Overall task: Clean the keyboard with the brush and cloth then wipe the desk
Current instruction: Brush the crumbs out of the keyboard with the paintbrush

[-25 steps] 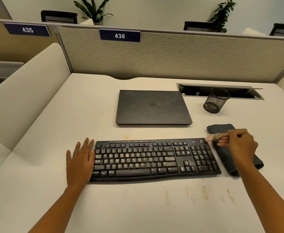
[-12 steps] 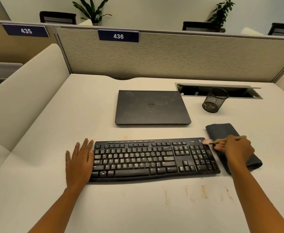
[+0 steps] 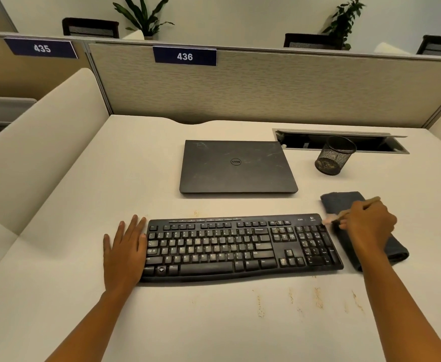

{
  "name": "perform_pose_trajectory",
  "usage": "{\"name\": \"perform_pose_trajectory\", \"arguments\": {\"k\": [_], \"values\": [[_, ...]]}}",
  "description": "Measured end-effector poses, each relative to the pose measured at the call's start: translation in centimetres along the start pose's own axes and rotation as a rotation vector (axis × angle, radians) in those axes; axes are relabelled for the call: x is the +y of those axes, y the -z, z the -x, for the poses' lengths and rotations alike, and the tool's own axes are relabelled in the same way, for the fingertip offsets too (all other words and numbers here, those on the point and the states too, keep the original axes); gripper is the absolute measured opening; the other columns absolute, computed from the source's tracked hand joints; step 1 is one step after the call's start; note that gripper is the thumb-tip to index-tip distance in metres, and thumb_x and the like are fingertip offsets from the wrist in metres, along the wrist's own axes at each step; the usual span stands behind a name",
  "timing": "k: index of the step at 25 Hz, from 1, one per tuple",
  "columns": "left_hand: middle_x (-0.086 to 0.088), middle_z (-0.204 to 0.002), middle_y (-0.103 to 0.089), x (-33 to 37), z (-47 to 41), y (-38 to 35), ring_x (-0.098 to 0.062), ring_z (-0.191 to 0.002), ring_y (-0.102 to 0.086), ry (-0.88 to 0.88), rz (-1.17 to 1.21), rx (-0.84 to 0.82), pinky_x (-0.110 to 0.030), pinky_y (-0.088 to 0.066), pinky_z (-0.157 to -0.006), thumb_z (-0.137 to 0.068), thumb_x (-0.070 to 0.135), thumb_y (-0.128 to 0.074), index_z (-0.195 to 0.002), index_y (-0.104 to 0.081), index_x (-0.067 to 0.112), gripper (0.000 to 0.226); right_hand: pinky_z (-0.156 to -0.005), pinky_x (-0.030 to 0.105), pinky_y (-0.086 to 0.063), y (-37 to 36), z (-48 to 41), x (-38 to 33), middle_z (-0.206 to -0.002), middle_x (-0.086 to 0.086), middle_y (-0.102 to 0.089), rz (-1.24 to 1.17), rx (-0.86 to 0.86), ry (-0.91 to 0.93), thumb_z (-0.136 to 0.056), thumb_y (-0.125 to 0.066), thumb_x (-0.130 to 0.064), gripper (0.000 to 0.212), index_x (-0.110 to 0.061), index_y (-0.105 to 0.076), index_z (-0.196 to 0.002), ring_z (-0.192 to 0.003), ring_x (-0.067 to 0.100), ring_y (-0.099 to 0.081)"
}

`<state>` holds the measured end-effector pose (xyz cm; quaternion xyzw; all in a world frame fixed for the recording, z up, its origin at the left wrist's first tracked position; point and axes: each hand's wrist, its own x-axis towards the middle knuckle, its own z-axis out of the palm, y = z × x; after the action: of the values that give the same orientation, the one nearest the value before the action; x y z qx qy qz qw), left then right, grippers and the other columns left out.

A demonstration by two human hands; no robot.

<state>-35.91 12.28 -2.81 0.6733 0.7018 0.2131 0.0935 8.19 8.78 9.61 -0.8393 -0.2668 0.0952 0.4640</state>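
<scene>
Two behind keyboard: laptop, mesh cup; left hand flat, right hand pinching brush.

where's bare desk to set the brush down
Widest free patch: desk left of the laptop and left hand. Also the strip between laptop and keyboard, and the stained front below it. Crowded on the right: cloth, mesh cup, right hand holding the brush.

I count one desk, one keyboard, one laptop, one mesh cup, one cloth and one brush before me, plus two number signs, two plants and three chairs farther off.
</scene>
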Motion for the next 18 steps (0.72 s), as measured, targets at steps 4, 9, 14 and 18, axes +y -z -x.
{"name": "perform_pose_trajectory", "arguments": {"k": [4, 9, 14, 18], "values": [[0.003, -0.16, -0.024, -0.1, -0.1, -0.1, -0.017, -0.149, -0.017, 0.033, 0.022, 0.014, -0.043, -0.001, -0.121, -0.106, 0.023, -0.032, -0.154, -0.027, 0.023, 0.048, -0.061, 0.028, -0.056, -0.5, -0.2, 0.1, -0.065, 0.015, -0.064, 0.056, -0.09, 0.115, -0.098, -0.042, -0.018, 0.033, 0.0, -0.059, -0.075, -0.055, 0.027, -0.062], [0.001, -0.162, -0.015, 0.2, -0.2, 0.0, -0.017, -0.15, -0.016, 0.072, 0.008, 0.026, -0.04, -0.003, -0.121, -0.103, 0.015, -0.037, -0.154, -0.028, 0.017, 0.052, -0.056, 0.035, -0.054, -1.2, 2.0, -2.3, -0.066, 0.003, -0.059, 0.09, -0.109, 0.306, -0.1, -0.043, -0.014, 0.026, -0.004, -0.057, -0.081, -0.06, 0.02, -0.06], [-0.003, -0.162, -0.018, 0.3, -0.2, -0.1, -0.02, -0.149, -0.017, 0.066, -0.024, 0.029, -0.043, -0.006, -0.121, -0.102, 0.015, -0.039, -0.152, -0.032, 0.015, 0.05, -0.05, 0.029, -0.055, -6.5, 9.6, -6.4, -0.071, 0.005, -0.063, -0.16, -0.511, 0.401, -0.099, -0.05, -0.015, 0.017, -0.011, -0.06, -0.086, -0.059, 0.019, -0.063], [-0.006, -0.161, -0.023, 0.4, -0.2, 0.0, -0.023, -0.148, -0.021, 0.088, 0.003, 0.07, -0.042, -0.01, -0.121, -0.1, 0.015, -0.043, -0.149, -0.038, 0.014, 0.05, -0.058, 0.038, -0.054, -11.5, 14.2, -8.8, -0.075, 0.0, -0.065, -0.197, -0.731, 0.517, -0.097, -0.052, -0.019, 0.018, -0.013, -0.065, -0.086, -0.069, 0.02, -0.062]]}}
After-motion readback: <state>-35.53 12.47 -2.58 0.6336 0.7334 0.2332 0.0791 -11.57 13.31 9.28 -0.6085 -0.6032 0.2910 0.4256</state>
